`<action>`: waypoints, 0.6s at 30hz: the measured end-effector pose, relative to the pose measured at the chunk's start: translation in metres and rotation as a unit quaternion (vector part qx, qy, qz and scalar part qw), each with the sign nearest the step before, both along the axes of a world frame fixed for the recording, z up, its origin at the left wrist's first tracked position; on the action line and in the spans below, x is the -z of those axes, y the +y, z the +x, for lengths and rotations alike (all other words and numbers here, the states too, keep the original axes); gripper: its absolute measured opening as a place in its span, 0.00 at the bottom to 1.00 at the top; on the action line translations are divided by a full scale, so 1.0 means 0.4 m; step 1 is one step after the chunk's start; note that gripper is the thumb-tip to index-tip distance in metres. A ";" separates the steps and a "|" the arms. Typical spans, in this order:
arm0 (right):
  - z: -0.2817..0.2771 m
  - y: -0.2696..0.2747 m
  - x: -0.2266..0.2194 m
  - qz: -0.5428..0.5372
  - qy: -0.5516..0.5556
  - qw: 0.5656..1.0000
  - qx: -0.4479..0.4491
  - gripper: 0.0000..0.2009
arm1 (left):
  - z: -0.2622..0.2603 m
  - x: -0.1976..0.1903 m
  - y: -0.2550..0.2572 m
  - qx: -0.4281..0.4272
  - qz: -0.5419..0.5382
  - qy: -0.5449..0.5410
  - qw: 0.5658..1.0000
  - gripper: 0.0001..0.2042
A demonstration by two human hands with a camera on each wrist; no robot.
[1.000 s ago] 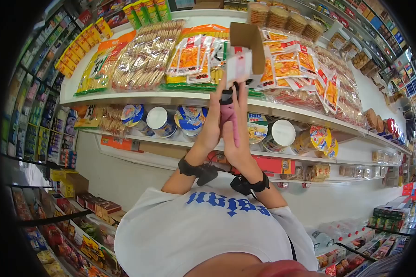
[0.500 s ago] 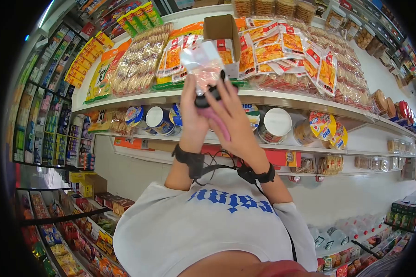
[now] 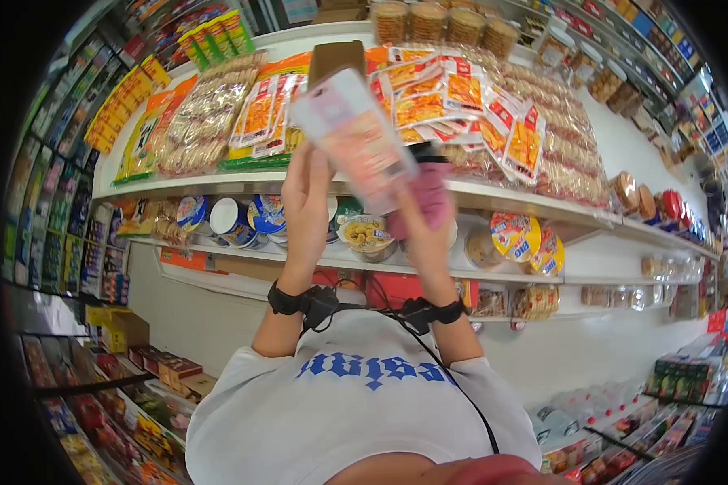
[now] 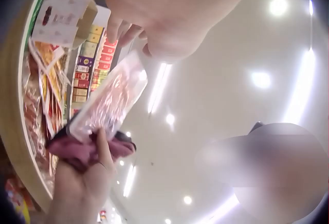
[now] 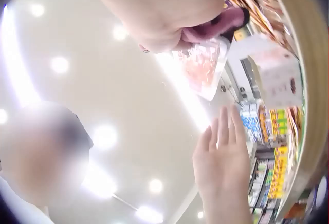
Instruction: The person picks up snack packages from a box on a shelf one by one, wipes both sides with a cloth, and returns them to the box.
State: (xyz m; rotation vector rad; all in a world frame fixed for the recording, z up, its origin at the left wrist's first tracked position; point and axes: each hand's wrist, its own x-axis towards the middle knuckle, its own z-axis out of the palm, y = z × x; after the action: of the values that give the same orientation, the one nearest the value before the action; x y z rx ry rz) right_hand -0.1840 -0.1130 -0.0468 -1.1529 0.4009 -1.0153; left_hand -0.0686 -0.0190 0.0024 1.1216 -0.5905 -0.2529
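Head view: snack packet (image 3: pixel 356 137) before carton (image 3: pixel 336 58), crowded shelf (image 3: pixel 534 204).

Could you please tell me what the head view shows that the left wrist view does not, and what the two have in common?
Only the head view shows the white shelf edge, the round tubs beneath it, the person's white printed top, and the left hand with straight fingers beside the packet. Only the left wrist view shows the ceiling lights. Both show the clear plastic packet with pinkish contents gripped by the right hand together with a dark pink cloth-like item, and the open cardboard box.
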 end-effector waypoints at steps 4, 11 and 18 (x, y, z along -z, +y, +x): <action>0.001 -0.212 -0.014 -0.161 -0.052 0.948 0.270 0.15 | 0.095 -0.009 0.011 0.004 0.012 -0.148 0.989 0.16; 0.106 -0.342 -0.056 -0.450 0.133 0.855 0.221 0.13 | 0.359 -0.005 -0.142 -0.082 0.167 -0.489 0.852 0.08; 0.052 -0.186 -0.055 -0.177 -0.015 0.978 0.106 0.11 | 0.504 0.030 -0.315 0.174 0.534 -0.570 0.600 0.19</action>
State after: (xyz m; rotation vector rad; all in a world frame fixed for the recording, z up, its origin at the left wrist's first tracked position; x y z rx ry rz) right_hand -0.1633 -0.1873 -0.0249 -1.4315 0.3310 -1.3260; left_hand 0.1332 -0.1450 -0.0097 2.3504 -2.0066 -0.1828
